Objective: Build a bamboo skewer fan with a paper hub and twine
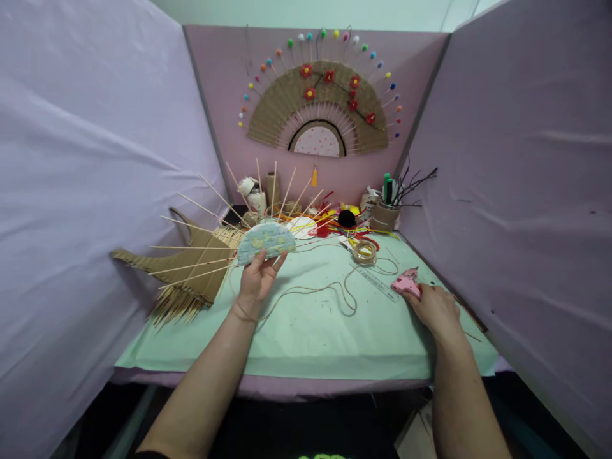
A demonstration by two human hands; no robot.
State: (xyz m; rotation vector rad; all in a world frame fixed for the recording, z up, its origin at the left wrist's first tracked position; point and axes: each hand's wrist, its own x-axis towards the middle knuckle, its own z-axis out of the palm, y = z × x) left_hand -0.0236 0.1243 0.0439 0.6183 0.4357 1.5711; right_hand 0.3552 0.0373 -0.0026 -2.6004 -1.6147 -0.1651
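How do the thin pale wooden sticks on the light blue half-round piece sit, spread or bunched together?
Spread: the sticks fan outward from the half-round piece in your left hand, their outer ends standing well apart.

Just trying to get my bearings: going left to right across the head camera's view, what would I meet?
Cardboard piece, pale-blue half-disc, twine coil, pink tool, right hand.
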